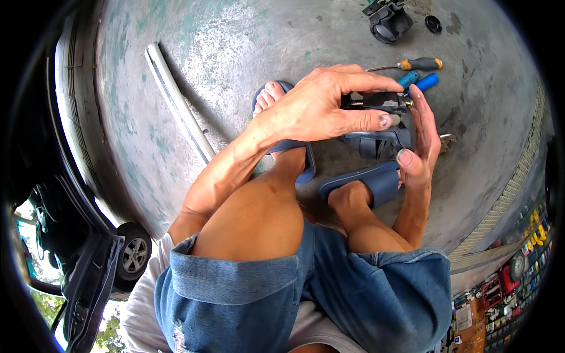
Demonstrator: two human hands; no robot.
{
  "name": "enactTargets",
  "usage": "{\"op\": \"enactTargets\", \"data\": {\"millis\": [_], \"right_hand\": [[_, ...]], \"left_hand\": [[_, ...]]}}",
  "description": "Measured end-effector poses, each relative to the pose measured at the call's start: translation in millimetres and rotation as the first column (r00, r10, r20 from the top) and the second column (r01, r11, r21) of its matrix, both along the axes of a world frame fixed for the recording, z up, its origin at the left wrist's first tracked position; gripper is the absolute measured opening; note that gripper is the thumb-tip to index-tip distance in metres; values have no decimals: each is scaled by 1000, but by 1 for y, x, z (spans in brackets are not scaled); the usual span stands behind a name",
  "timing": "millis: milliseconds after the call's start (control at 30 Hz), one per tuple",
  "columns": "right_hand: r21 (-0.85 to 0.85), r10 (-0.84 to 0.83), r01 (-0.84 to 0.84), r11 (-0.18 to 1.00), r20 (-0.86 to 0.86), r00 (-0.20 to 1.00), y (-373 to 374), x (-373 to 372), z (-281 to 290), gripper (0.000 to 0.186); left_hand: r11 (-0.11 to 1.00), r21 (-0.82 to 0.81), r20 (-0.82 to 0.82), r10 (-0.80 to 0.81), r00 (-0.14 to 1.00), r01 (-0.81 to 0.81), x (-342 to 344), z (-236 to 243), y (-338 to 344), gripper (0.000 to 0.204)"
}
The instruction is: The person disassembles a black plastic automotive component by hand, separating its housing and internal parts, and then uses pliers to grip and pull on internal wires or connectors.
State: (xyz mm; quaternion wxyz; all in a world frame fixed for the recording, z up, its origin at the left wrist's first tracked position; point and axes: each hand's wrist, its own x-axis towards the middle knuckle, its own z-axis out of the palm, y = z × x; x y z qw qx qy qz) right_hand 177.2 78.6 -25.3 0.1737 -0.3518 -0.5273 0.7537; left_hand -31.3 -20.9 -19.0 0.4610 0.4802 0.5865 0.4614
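Note:
A black plastic part [382, 141] with an angular frame and small metal bits is held up in front of my knees. My left hand [329, 106] grips it from the left, thumb lying along its near side and fingers stretched over its top. At the opposite end, my right hand [425, 138] cups the same part, with the fingers upright along its edge and the thumb bent in toward it. A brass-coloured pin [409, 103] shows close to the right fingertips. My left palm and fingers hide some of the part.
On the concrete floor [223, 53] beyond lie a screwdriver [421, 63], blue-handled tools [425, 83], a black housing [391, 23] and a round black cap [433, 24]. A metal tool [448, 142] pokes out right of my hand. A long pale strip [179, 103] lies left; a car wheel [134, 252] stands lower left.

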Motion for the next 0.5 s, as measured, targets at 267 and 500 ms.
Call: {"op": "enactTargets", "data": {"millis": [267,500], "right_hand": [[8,-29,29,1000,-34,999,0,8,-11,113],[20,-35,36,999,-45,998,0,7,-11,114]], "left_hand": [[993,70,21,-92,996,90,-1,4,7,52],[996,58,14,-68,998,67,2,5,10,47]]}}
